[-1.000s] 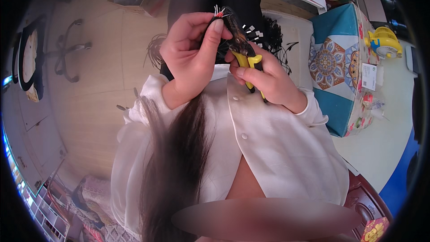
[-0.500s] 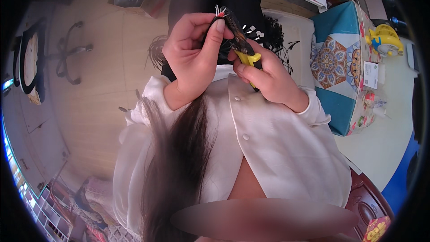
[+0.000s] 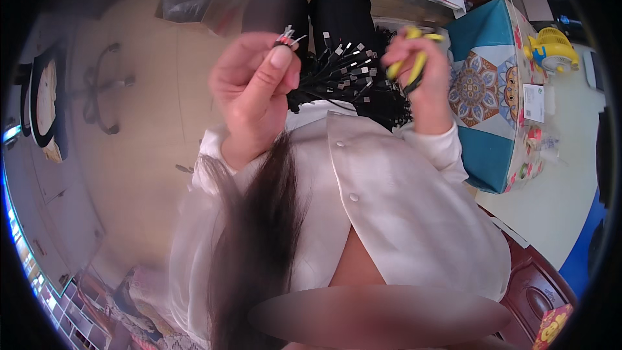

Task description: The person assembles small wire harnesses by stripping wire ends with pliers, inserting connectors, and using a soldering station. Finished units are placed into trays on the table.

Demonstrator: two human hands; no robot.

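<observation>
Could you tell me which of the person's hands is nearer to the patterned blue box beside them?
Right. The right hand, gripping a yellow-handled tool, is just left of the patterned blue box; the left hand is farther left.

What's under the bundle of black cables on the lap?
The cable bundle lies on dark-clothed thighs beyond a white jacket. Whatever lies directly beneath is covered.
</observation>
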